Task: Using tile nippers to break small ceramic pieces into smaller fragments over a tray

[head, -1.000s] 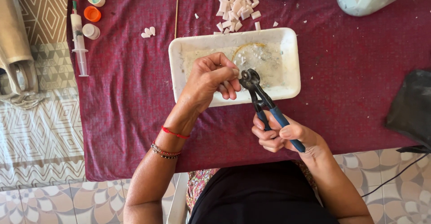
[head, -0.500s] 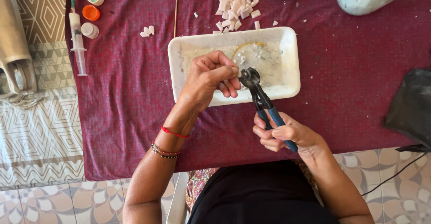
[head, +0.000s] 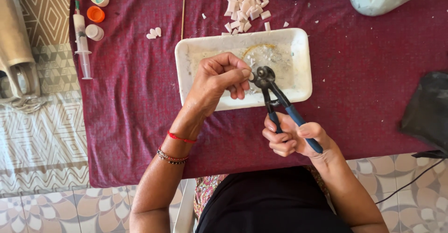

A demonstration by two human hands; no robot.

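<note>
both hands [head: 219,81] work over a maroon cloth [head: 130,97] above patterned floor tiles [head: 42,144], fingers gripping blue-handled nippers [head: 280,104].

Bare forearms, a red thread and beaded bracelets [head: 175,150] above the left hand [head: 215,79], dark top.

The single head-worn camera looks almost straight down from above the seated person. It sits fairly near the maroon tablecloth [head: 140,97], which fills the upper frame. Patterned floor tiles [head: 42,135] run down the left and along the bottom edge.
</note>
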